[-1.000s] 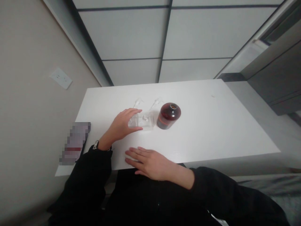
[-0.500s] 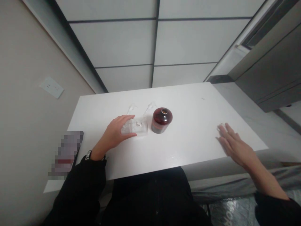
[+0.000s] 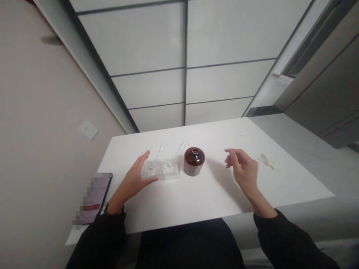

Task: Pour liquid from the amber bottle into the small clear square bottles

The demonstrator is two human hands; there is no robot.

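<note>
In the head view, my left hand (image 3: 133, 177) is at the left end of two clear square bottles (image 3: 171, 170) standing side by side. Its thumb and fingers are spread around the left one, with the thumb close to its near side; whether they touch I cannot tell. A dark red-brown round bottle (image 3: 193, 162) with an open neck stands just right of them. To its right my right hand (image 3: 244, 170) hovers over the table, fingers loosely bent and nothing visible in them. A white looped, cord-like thing (image 3: 266, 161) lies beyond that hand.
Two pale pump-like pieces with thin tubes, one a clear pump top (image 3: 183, 146), lie behind the bottles. A phone or tablet-like slab (image 3: 94, 201), partly blurred out, rests at the white table's (image 3: 179, 209) left edge. A wall socket (image 3: 88, 129) is on the left.
My right hand has moved left from the table's right side toward the round bottle, and the white looped thing now shows where it was. My left hand has drawn back slightly around the clear bottles.
</note>
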